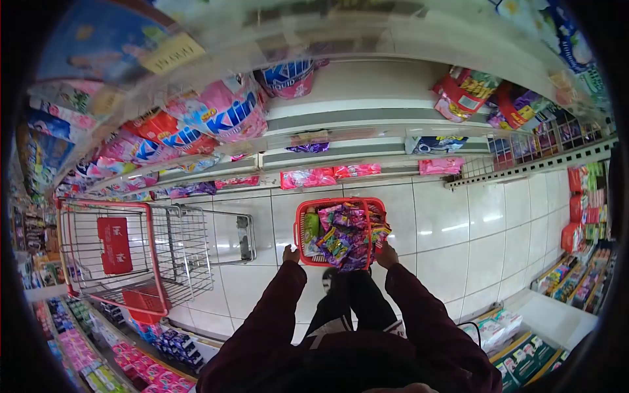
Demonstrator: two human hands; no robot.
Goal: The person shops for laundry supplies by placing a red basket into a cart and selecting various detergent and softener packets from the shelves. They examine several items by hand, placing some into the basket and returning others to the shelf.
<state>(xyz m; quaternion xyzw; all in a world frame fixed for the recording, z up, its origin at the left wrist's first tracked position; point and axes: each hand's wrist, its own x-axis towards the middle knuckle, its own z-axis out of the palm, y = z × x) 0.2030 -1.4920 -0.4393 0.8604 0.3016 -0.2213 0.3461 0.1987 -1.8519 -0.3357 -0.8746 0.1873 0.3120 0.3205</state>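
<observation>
Mid-frame, against pale floor tiles [442, 255]: red plastic basket [298, 230], rounded corners, slotted sides, heaped w/ glossy purple & pink pkts [347, 239], some w/ yellow; green pkt [312, 224] along L side. Person's L hand [291, 254] at basket's lower-L corner, R hand [387, 256] at lower-R; can't tell if either grasps the rim. Wire trolley [154, 255], frame L.

Floor [452, 242]: pale tiles; wire trolley [154, 255] stands left of the red basket [297, 227].
Bottom shelf [400, 169]: pink packs [308, 178] in a row, beyond the basket.
</observation>
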